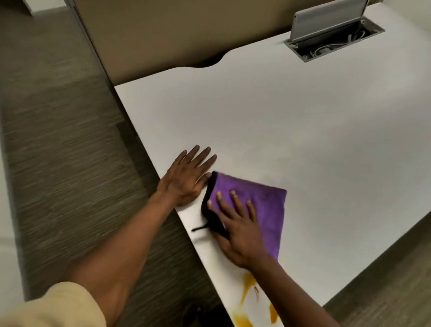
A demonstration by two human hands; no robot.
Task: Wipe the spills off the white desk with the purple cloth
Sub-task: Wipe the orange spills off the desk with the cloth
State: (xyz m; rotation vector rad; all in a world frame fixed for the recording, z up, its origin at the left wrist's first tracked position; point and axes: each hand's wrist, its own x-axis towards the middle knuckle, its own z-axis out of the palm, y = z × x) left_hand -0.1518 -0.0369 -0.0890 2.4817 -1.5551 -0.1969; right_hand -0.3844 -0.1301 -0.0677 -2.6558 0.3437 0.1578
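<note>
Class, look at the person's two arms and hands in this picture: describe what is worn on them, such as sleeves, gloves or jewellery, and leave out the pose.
Both hands are bare: no gloves, rings or watch show on the left hand or the right hand. Both forearms are uncovered down to the wrist. A short beige fabric sleeve covers the upper left arm at the bottom edge of the picture. No sleeve shows on the right arm within the frame.

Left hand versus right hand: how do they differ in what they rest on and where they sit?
The left hand lies flat on the bare white desk at its edge; the right hand presses on the purple cloth. The left hand sits farther from the orange spills; the right hand's forearm crosses above them. Both have straight, spread fingers.
</note>
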